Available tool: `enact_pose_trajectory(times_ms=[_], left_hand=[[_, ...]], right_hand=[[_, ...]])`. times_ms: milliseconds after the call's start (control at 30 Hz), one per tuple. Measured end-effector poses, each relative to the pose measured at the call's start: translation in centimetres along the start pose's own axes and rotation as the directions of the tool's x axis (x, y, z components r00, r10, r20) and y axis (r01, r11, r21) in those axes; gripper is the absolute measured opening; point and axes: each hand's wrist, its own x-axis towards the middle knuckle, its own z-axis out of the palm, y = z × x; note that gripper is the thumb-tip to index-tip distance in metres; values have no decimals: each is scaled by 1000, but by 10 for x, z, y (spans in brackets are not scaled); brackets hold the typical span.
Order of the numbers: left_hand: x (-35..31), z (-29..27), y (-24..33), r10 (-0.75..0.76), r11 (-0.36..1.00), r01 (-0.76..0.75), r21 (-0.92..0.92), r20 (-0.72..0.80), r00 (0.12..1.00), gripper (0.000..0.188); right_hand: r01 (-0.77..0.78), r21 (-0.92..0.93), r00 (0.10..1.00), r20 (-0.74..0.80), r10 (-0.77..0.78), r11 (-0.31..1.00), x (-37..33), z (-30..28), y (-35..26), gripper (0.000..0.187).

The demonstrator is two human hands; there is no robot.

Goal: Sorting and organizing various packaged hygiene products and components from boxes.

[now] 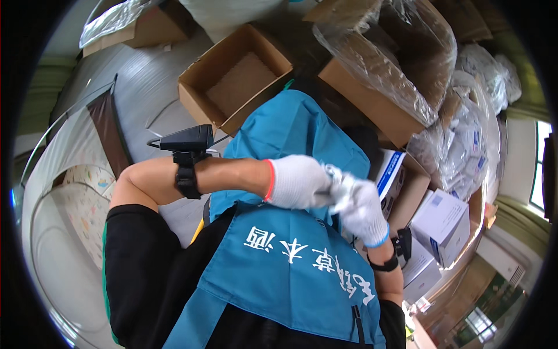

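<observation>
My left hand (299,181), in a white knit glove with a red cuff, is closed in front of my chest. Against its fingertips is my right hand (361,210), in a white glove with a blue cuff, also closed and smeared by motion. Between the fingers shows a small whitish, crumpled thing (333,173); blur and the gloves hide its kind. Both hands are above the blue apron (290,125) spread over my lap.
An open cardboard box (200,96) stands ahead of my knees. To the right are a larger carton (372,99) lined with clear plastic, white-and-blue boxes (440,218), and a plastic bag of small packs (465,151). A mesh tent (70,168) stands at left.
</observation>
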Motion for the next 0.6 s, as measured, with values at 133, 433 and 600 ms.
enact_pose_trajectory(times_ms=[133,433,600], left_hand=[[-19,-7,11,127,992,-130,2,166,978,38],[-63,-39,65,476,862,-453,228,-56,878,28],[-79,-52,77,351,932,-359,46,126,928,32]], right_hand=[[471,-708,860,501,-95,526,-17,11,-58,29],[645,-544,726,654,-210,537,-47,13,-114,22],[641,-569,722,676,-152,515,-64,12,-121,24]])
